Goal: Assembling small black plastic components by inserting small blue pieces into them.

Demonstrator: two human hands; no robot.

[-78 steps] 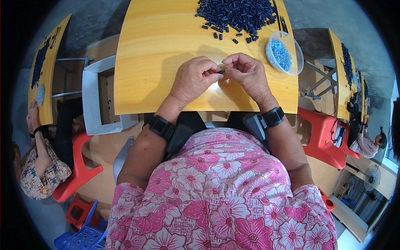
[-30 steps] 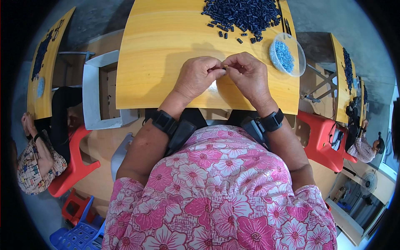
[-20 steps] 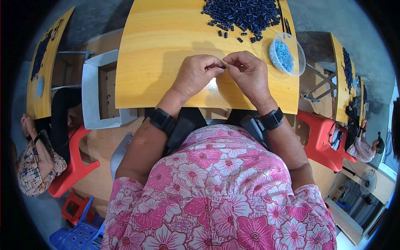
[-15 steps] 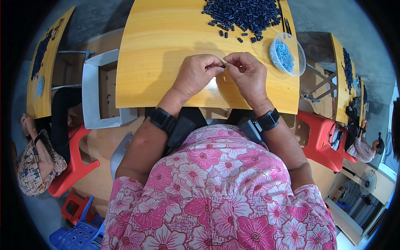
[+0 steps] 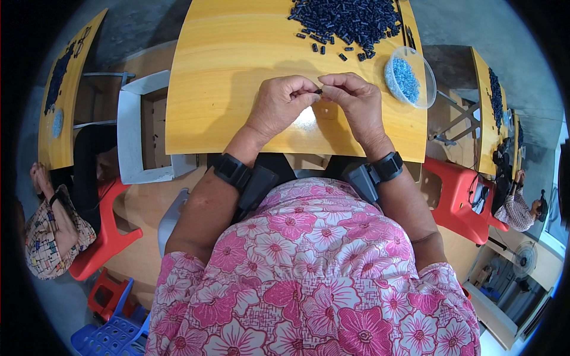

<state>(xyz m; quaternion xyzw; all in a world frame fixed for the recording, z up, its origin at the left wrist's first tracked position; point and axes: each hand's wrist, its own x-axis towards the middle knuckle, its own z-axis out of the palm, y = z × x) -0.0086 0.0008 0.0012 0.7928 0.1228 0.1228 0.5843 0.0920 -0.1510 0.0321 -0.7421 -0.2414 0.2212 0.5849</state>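
Over the near part of the yellow table, my left hand (image 5: 284, 102) is closed in a pinch on a small black piece (image 5: 319, 91), of which only a bit shows. My right hand (image 5: 356, 101) pinches too, its thumb and forefinger meeting at that same piece; whether it also holds something tiny is hidden. Beyond the hands lies a heap of small dark plastic pieces (image 5: 350, 22), with several loose ones at its near edge. To the right stands a clear round tub (image 5: 426, 80) holding small light-blue translucent pieces (image 5: 405, 80).
The wooden table (image 5: 225, 77) has pen-like dark tools (image 5: 409, 37) at its far right. An open white box (image 5: 132, 136) is at its left side, a red stool (image 5: 454, 199) at its right. Other people (image 5: 59, 231) sit at tables on both sides.
My right hand has turned slightly, and its fingertips have come down onto the black piece. My left hand stays nearly where it was.
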